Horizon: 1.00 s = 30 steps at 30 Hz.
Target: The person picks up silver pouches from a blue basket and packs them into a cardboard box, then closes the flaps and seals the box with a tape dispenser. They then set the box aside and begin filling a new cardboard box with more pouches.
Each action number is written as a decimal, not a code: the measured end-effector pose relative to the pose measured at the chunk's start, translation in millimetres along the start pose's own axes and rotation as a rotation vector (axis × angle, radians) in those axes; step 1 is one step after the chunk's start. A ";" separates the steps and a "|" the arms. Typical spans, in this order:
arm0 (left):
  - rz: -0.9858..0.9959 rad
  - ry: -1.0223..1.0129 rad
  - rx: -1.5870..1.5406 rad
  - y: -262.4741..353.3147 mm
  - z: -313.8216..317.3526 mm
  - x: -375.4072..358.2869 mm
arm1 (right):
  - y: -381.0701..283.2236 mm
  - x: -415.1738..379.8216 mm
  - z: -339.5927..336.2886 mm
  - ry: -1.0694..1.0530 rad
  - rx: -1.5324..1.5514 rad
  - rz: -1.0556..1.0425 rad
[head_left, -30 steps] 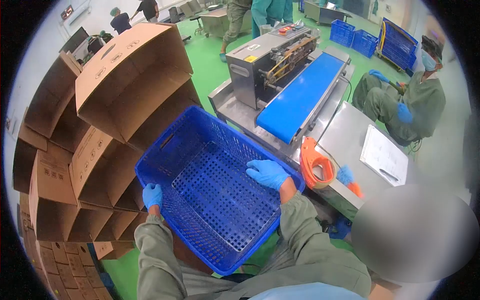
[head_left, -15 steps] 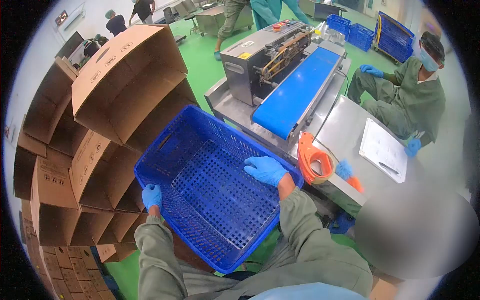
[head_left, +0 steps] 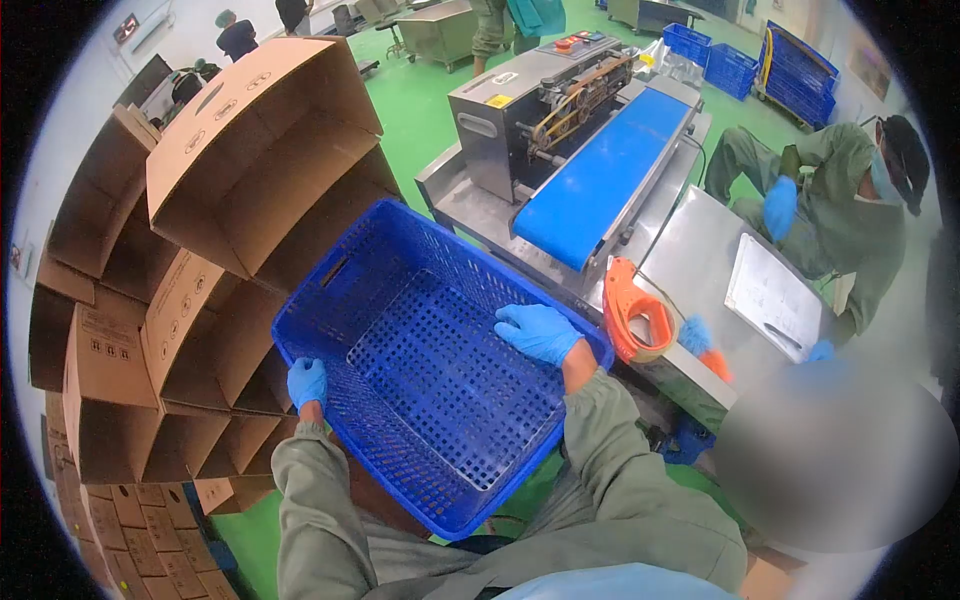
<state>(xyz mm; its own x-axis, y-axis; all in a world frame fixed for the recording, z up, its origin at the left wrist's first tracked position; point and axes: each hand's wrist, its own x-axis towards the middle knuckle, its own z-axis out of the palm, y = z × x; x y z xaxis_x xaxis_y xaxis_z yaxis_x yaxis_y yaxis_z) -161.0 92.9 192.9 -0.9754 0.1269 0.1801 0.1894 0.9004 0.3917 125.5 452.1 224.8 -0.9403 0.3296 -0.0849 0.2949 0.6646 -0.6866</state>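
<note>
An empty blue plastic crate (head_left: 440, 390) with a perforated floor is tilted in front of me. My left hand (head_left: 307, 384), in a blue glove, is closed round the crate's left rim. In a matching glove, my right hand (head_left: 540, 334) reaches over the crate's right side, its fingers spread inside and its wrist by the rim. Just right of the crate, an orange tape dispenser (head_left: 632, 308) stands at the edge of the steel table.
Open cardboard boxes (head_left: 265, 150) are stacked at the left. A machine (head_left: 540, 105) with a blue conveyor belt (head_left: 610, 175) stands ahead. Papers (head_left: 775, 298) lie on the steel table (head_left: 690, 250). A seated co-worker (head_left: 850, 200) is at the right.
The co-worker at the right has leaned forward and lowered the head, with one gloved hand moved. My hands stay at the crate; the view has shifted slightly.
</note>
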 end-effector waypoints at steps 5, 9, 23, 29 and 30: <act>-0.005 -0.001 -0.019 6.0 -4.4 -4.0 | 4.2 1.2 3.5 0.015 0.001 -0.013; 0.007 0.015 -0.027 5.9 -4.0 -3.9 | 3.9 1.0 2.2 0.013 0.008 -0.037; -0.002 0.014 -0.034 8.8 -6.8 -7.0 | 2.7 -0.1 1.5 0.008 -0.004 -0.028; -0.022 0.016 -0.058 6.7 -4.2 -6.1 | 7.7 1.8 6.0 0.032 0.013 -0.058; -0.022 0.018 -0.060 6.1 -3.4 -4.8 | 7.5 1.9 5.6 0.028 0.005 -0.052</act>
<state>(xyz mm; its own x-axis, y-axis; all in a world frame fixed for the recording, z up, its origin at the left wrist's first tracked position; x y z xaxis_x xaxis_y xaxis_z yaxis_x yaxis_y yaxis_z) -154.8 96.4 197.5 -0.9772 0.0995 0.1873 0.1752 0.8763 0.4487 125.0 454.0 215.5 -0.9493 0.3131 -0.0286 0.2445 0.6781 -0.6931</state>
